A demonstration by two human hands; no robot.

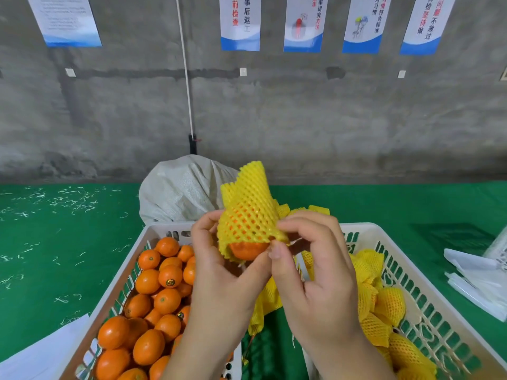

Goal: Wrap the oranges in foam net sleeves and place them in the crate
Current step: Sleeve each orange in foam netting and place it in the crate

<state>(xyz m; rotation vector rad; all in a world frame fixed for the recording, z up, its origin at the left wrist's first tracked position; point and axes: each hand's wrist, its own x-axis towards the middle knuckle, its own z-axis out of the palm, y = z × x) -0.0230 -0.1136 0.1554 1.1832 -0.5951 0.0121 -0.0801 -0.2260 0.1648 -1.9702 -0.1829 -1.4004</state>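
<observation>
Both hands hold one orange [248,250] up at the centre, above the gap between two crates. A yellow foam net sleeve [248,212] covers most of the orange and stands up loose above it; only the fruit's bottom shows. My left hand [219,272] grips the sleeved orange from the left and below. My right hand [315,272] pinches the sleeve's lower right edge between thumb and fingers. The white crate on the left [120,281] holds several bare oranges [153,297]. The white crate on the right [428,292] holds several wrapped oranges [384,305].
A grey woven sack [183,187] stands behind the crates on the green table [55,242], which is strewn with small scraps. Loose yellow sleeves [263,305] lie between the crates. White sheets [477,281] lie at the right; white paper [41,349] at the lower left.
</observation>
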